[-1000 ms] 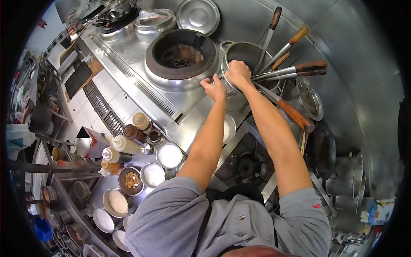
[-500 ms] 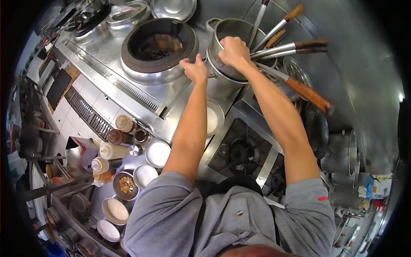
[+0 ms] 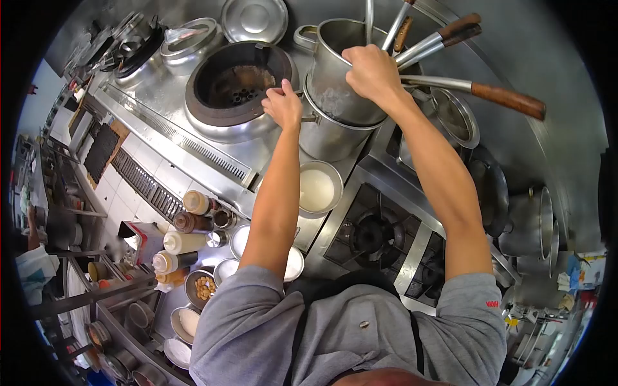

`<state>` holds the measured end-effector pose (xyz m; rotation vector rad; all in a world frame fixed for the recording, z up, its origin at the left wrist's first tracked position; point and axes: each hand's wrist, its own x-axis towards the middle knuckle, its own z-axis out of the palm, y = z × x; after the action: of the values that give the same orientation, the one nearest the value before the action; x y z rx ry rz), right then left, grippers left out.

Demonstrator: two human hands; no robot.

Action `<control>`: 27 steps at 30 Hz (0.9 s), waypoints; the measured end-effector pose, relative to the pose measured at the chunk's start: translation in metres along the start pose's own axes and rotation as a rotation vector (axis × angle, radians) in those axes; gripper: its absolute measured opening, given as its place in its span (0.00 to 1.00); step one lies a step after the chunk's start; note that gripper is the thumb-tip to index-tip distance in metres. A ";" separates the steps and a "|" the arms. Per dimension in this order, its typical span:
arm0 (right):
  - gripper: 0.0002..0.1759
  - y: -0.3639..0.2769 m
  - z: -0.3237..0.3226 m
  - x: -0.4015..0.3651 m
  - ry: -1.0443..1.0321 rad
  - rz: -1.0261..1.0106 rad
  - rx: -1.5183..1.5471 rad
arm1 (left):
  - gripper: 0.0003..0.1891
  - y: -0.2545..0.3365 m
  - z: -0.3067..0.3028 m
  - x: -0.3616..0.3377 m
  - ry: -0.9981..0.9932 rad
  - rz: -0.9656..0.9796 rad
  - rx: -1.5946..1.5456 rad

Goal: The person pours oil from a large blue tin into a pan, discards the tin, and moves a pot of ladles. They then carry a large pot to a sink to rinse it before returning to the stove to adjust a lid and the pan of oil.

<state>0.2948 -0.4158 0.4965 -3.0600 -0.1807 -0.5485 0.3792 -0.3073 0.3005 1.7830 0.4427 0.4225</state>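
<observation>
My right hand (image 3: 373, 74) is closed on the near rim of a tall metal pot (image 3: 338, 87), which has several long-handled tools standing in it. This pot is partly inside a wider metal pot (image 3: 331, 138), its lower end hidden there. Between the wok burner and the pots is my left hand (image 3: 283, 106), fingers curled and thumb up; whatever it may hold is hidden. A side handle (image 3: 309, 118) of the wider pot is just right of that wrist. One tool with a wooden handle (image 3: 508, 100) leans far out to the right.
The round wok burner (image 3: 241, 80) stands at left. A bowl of pale liquid (image 3: 318, 186) and a gas burner (image 3: 373, 238) are nearer me. Sauce bottles (image 3: 180, 241) and bowls of seasonings line the lower left. A strainer (image 3: 454, 112) sits at right.
The tall pot has risen out of the wider pot, showing more of its side, and its tools have shifted with it. My left fingers have curled in. The view has shifted somewhat.
</observation>
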 end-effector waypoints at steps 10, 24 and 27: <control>0.12 0.017 -0.004 0.000 0.165 0.001 -0.007 | 0.33 0.100 -0.007 -0.012 -0.186 0.348 -0.301; 0.08 0.020 0.016 -0.069 0.733 -0.073 0.191 | 0.08 0.167 -0.011 0.016 -0.341 -0.343 -0.658; 0.09 0.055 0.063 -0.119 0.669 0.385 0.600 | 0.08 0.144 0.005 0.030 -0.379 -0.307 -0.882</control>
<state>0.2123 -0.4801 0.3960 -2.1213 0.2183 -1.1725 0.4186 -0.3303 0.4408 0.8830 0.1979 0.0283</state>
